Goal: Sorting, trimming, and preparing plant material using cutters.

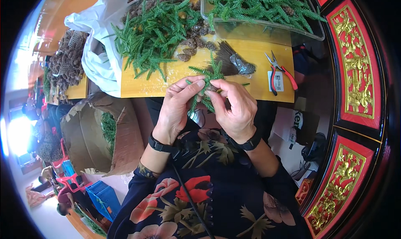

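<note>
Close to the table's near edge, both hands pinch one green artificial pine sprig [216, 67]. My left hand [177, 103] is closed on it, thumb and forefinger pressed together at its middle. My right hand [236, 107] is closed on the same sprig, its fingertips by a small brown piece that looks like a pine cone, mostly hidden by the fingers. Just beyond lies a bundle of thin brown stems [225, 55] tied in clear plastic. Red-and-black-handled pliers [273, 74] rest to the right on a white card [280, 81].
A heap of green sprigs [152, 36] and loose pine cones [186, 53] cover the far table. Behind stands a clear bin [255, 30] of sprigs. White bag [98, 51], cardboard box [94, 132] and blue crate [103, 199] are left; carved red-gold panels [355, 61] stand right.
</note>
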A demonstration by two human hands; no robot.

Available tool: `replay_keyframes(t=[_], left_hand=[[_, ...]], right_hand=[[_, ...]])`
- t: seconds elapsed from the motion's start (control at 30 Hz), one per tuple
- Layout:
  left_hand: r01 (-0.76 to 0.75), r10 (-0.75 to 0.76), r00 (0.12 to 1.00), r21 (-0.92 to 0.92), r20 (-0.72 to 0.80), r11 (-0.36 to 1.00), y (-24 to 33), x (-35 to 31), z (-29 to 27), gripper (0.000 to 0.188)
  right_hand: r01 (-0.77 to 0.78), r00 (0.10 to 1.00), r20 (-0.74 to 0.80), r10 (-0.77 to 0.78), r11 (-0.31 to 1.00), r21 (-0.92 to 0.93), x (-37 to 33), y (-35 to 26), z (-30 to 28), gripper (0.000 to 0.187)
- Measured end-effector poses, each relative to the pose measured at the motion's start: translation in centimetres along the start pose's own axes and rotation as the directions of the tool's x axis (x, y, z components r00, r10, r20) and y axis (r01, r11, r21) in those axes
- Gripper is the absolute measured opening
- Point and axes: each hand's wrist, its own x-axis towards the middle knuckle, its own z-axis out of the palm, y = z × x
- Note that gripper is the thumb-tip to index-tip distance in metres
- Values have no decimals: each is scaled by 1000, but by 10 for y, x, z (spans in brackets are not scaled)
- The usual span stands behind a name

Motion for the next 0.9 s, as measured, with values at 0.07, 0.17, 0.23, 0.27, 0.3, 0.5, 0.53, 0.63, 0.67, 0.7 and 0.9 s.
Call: replay_keyframes(t=[0.07, 0.17, 0.23, 0.27, 0.3, 0.5, 0.53, 0.63, 0.67, 0.7, 0.9], left_hand=[[-10, 10, 1000, -10, 11, 1000, -1, 0, -1, 15], [-11, 13, 999, -51, 44, 999, -2, 2, -2, 12], [-9, 12, 999, -58, 40, 998, -3, 2, -5, 12], [-9, 12, 999, -66, 38, 998, -3, 2, -7, 12], [-9, 11, 999, -73, 36, 997, -3, 1, -7, 13], [-105, 105, 994, -25, -14, 994, -7, -4, 6, 13], [-172, 174, 984, 61, -35, 983, -6, -7, 11, 13], [-298, 318, 947, 257, -41, 919, -5, -13, 18, 12], [-348, 384, 923, 364, -29, 864, -3, -15, 20, 11], [-393, 448, 894, 464, -10, 794, -3, -17, 22, 12], [-452, 555, 829, 669, 69, 591, 1, -19, 24, 11]], right_hand=[[34, 999, -24, -34, 999, -6, 0, -1, 1, 25], [82, 997, 10, -82, 996, -47, 2, 3, -2, 24], [108, 994, 26, -106, 992, -66, 3, 4, -2, 24], [101, 994, 39, -98, 993, -66, 3, 3, -2, 24], [93, 995, 52, -90, 993, -66, 3, 3, -2, 23], [134, 990, 45, -132, 990, -42, 6, 11, -2, 25], [100, 994, 39, -99, 995, -19, 8, 8, -4, 23], [46, 999, 26, -47, 999, 26, 9, 2, -8, 20], [34, 999, 21, -35, 999, 38, 9, 0, -8, 19], [24, 1000, 16, -25, 998, 50, 8, -2, -9, 18], [20, 1000, -19, -19, 996, 88, 2, 1, -5, 19]])
